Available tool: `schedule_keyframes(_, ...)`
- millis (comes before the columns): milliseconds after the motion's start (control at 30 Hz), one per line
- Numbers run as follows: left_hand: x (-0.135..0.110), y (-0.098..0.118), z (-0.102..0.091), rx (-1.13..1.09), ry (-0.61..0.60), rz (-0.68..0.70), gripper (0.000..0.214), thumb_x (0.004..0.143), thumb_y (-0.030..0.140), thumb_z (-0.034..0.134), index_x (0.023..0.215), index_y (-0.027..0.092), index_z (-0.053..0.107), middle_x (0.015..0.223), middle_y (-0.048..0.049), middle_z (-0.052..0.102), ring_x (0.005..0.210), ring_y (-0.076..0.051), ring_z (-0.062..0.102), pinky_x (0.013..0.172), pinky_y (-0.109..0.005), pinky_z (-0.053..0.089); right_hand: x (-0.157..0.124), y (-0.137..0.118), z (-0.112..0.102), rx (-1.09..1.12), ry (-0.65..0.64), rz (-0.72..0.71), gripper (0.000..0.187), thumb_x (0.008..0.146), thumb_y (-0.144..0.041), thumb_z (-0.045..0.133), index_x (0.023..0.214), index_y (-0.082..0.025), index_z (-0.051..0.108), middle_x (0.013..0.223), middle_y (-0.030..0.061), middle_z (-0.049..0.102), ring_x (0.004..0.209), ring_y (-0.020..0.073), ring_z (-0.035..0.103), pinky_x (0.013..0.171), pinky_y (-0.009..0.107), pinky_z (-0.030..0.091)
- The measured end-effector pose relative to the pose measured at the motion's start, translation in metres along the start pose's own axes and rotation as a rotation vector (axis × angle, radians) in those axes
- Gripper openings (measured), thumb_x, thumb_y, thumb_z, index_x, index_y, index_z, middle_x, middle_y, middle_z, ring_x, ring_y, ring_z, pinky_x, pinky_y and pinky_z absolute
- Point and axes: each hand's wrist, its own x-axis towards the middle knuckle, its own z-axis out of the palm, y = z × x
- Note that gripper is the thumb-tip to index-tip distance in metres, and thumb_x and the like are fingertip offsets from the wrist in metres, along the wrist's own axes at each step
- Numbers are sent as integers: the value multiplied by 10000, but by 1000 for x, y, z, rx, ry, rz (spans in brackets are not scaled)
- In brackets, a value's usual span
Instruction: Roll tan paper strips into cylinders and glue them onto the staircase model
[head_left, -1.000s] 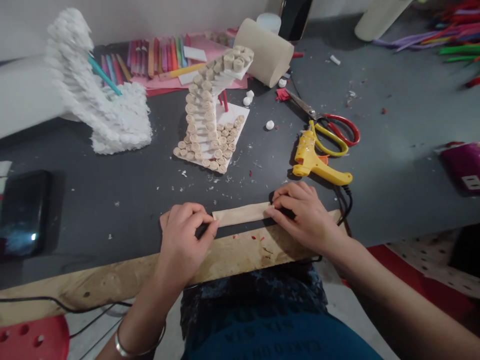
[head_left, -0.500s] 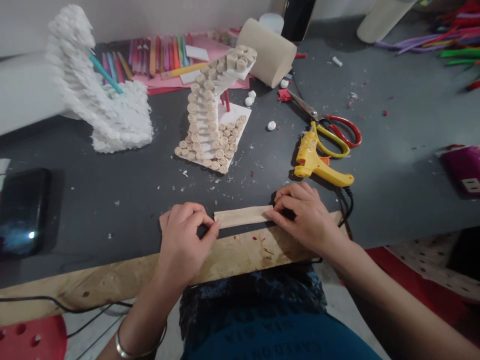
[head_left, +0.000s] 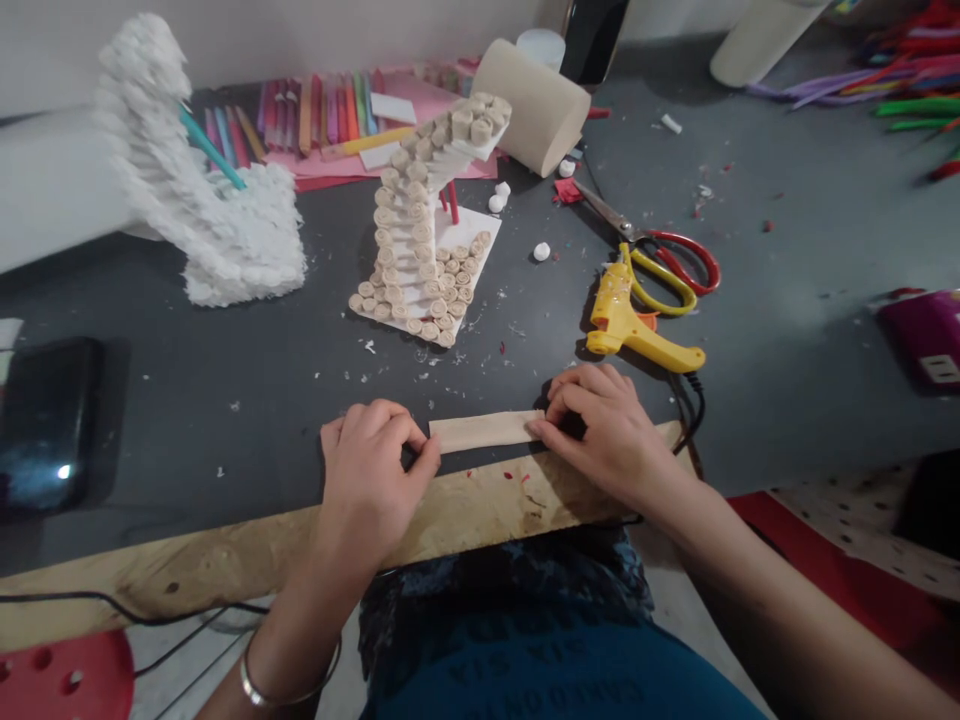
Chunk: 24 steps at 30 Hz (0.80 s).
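A narrow beige paper strip lies flat near the front edge of the dark table. My left hand pinches the strip's left end between thumb and curled fingers. My right hand presses and pinches its right end with bent fingers. Behind the strip stands a spiral staircase model made of small beige paper rolls on a white card base.
A yellow glue gun and red-and-yellow scissors lie just beyond my right hand. A white fluffy paper sculpture stands at the back left, a beige paper roll and coloured strips at the back. A black phone lies left.
Both hands stay on the strip's ends; my left hand's fingers have shifted slightly. Nothing else on the table has moved.
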Motion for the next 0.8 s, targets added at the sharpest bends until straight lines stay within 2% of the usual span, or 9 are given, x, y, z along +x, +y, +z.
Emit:
schedule_keyframes(100,-6,8,-1,36,121,10,41,871,208,623,835,210,605,958,-66,653,917,-251,594,804,-429,384,1,-1,0,0,0,16,201,831,-268,685,704,-203,543,887,75,605,849,242,539,757,399,392)
schedule_keyframes(200,-16,25,1,103,243,207,192,878,166,615,1069,180,619,1111,-107,678,1074,-268,604,879,-422,411,1,-1,0,-8,13,12,211,837,-279,678,701,-209,533,883,74,607,850,245,539,743,394,386)
schedule_keyframes(267,-22,36,7,103,197,418,325,895,154,593,1220,152,582,1228,-102,672,1213,-254,565,973,-399,405,0,0,1,-11,26,4,209,840,-277,676,703,-212,532,879,72,613,851,243,540,743,394,384)
schedule_keyframes(333,-24,42,14,119,104,514,406,936,218,551,1330,123,523,1375,-104,595,1340,-260,473,1067,-399,368,-1,0,2,-14,35,3,205,835,-270,682,706,-212,535,886,72,620,857,243,541,748,396,385)
schedule_keyframes(433,-25,42,22,170,-7,517,485,982,343,473,1399,96,464,1477,-116,488,1409,-268,390,1129,-419,329,0,2,3,-19,36,-3,202,826,-264,697,708,-209,542,897,72,626,869,244,552,756,396,391)
schedule_keyframes(533,-26,37,27,195,-54,509,566,988,448,419,1408,71,452,1490,-125,463,1415,-269,381,1144,-434,323,0,2,2,-17,34,-11,177,830,-266,695,734,-207,559,887,72,633,882,251,574,760,396,408)
schedule_keyframes(633,-29,34,28,218,-85,506,617,986,508,373,1419,73,441,1510,-109,436,1427,-265,359,1159,-436,306,-4,-4,-3,-40,110,-31,79,864,-247,657,871,-201,593,936,86,649,932,259,592,775,393,428)
schedule_keyframes(733,-31,34,28,242,-110,499,618,995,507,345,1434,80,424,1533,-97,403,1445,-258,324,1171,-429,287,-13,-18,-8,-83,179,-170,91,910,-182,593,998,-191,614,993,88,672,923,229,599,784,372,426)
schedule_keyframes(800,-31,35,28,249,-120,494,596,1002,489,334,1418,76,445,1533,-98,402,1451,-256,311,1177,-428,270,-19,-27,-8,-89,118,-280,145,936,-162,553,1056,-184,631,1022,79,691,898,211,592,787,364,422)
